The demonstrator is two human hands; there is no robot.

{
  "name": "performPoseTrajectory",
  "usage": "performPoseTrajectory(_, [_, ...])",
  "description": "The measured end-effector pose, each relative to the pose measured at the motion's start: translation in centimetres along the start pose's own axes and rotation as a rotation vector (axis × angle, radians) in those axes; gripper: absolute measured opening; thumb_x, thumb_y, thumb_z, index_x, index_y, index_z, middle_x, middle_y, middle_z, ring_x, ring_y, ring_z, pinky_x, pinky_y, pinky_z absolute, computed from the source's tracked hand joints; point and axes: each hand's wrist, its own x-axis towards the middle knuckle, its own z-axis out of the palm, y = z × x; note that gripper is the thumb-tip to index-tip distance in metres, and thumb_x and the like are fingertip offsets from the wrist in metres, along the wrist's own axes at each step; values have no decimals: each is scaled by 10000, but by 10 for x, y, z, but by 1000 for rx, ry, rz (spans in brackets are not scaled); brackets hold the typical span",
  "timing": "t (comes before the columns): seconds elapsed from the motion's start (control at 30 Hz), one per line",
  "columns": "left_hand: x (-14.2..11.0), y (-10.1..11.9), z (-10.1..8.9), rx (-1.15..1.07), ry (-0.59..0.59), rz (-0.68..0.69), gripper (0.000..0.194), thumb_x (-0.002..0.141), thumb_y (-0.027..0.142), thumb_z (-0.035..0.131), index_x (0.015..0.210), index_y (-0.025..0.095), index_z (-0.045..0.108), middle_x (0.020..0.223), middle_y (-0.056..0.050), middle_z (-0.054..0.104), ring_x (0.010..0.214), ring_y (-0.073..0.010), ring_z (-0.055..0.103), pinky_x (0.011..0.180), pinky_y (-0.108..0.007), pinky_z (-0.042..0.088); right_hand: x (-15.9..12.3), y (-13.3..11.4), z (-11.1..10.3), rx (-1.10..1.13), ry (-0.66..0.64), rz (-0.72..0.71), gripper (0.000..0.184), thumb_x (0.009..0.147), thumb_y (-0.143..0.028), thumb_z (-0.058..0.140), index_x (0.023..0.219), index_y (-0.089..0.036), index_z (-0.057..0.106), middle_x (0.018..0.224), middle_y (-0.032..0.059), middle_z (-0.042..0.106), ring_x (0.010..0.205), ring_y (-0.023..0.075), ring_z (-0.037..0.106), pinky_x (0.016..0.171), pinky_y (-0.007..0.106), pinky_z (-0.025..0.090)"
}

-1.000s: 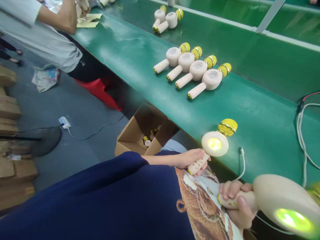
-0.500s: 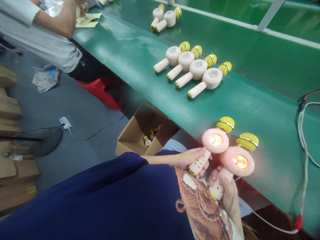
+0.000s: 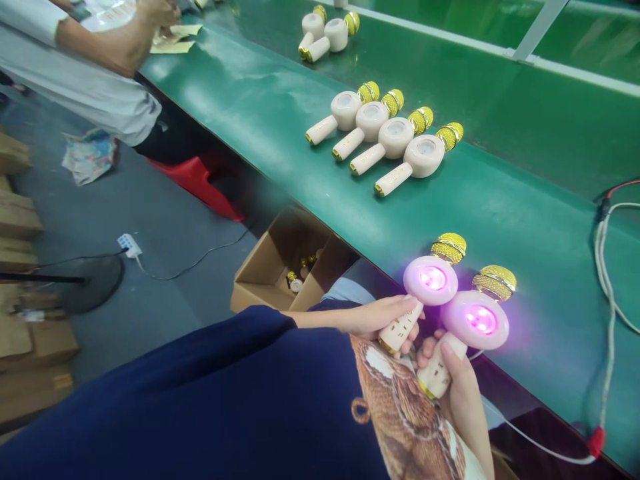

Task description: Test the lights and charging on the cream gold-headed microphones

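Note:
My left hand (image 3: 383,316) is wrapped round the handle of a pale pink microphone (image 3: 414,283) with a gold mesh head, its thumb lying near the buttons. A second microphone (image 3: 463,323) of the same kind is gripped by my right hand (image 3: 461,373), thumb on the upper handle. Both are tilted, heads away from me, over the near edge of the green table (image 3: 320,177). Their round centres glow pinkish purple. Beyond them, several unlit microphones (image 3: 400,139) lie side by side in a slanting row.
Two more microphones (image 3: 336,35) lie farther back. An open cardboard box (image 3: 257,270) below the edge holds small parts. A white cable (image 3: 607,280) with a red piece runs down the right side. At upper left a co-worker's arm (image 3: 103,43) reaches over the table, near a red stool (image 3: 200,183).
The light in both held microphones has gone from orange-red to pinkish purple. Both hands keep their grip almost in place. The co-worker's arm has shifted slightly left.

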Motion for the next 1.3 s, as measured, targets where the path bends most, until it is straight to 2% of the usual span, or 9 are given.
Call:
performPoseTrajectory(0.23, [-3,11,4,18,38,-71,301,953,461,383,961,178,486,639,6,553,468,-101,525,498,-233,413,-1,-1,1,-13,16,17,443,640,-486,755,924,-254,506,607,-43,563,540,147,550,480,247,436])
performPoseTrajectory(0.37, [-4,14,4,60,56,-105,317,950,477,380,980,175,474,657,0,558,476,-95,518,538,-251,437,-4,-4,-2,-12,-8,44,408,690,-490,726,945,-259,506,626,-41,558,563,145,559,479,233,433])
performPoseTrajectory(0.57, [-1,2,-7,93,46,-52,317,924,488,433,960,176,472,630,11,558,437,-87,494,510,-243,429,1,5,-10,-32,-29,13,371,727,-470,718,941,-256,504,630,-50,566,539,107,534,478,199,425])
performPoseTrajectory(0.7, [1,-4,-13,106,1,-1,400,857,552,530,967,172,468,636,10,566,446,-87,499,530,-252,453,8,14,-14,-68,-41,-46,385,706,-455,740,911,-241,494,630,-42,590,532,125,551,481,228,452])
performPoseTrajectory(0.8, [2,-5,-14,97,-6,-2,395,856,549,530,965,173,472,643,10,568,460,-90,515,537,-256,458,9,17,-15,-87,-37,-74,381,708,-446,742,903,-234,493,631,-39,604,516,124,554,463,226,441])
performPoseTrajectory(1.03, [2,-5,-15,86,-30,-1,436,805,579,584,955,184,477,647,12,565,522,-130,575,537,-269,461,8,17,-15,-100,-33,-95,365,717,-454,729,909,-246,498,650,-47,599,534,131,572,469,235,459])
performPoseTrajectory(1.3, [0,-5,-15,60,-11,-34,396,821,542,584,969,186,492,661,3,560,716,-211,655,587,-301,475,11,21,-20,-86,-55,-88,368,719,-454,732,922,-258,497,661,-54,580,556,136,573,515,258,490])
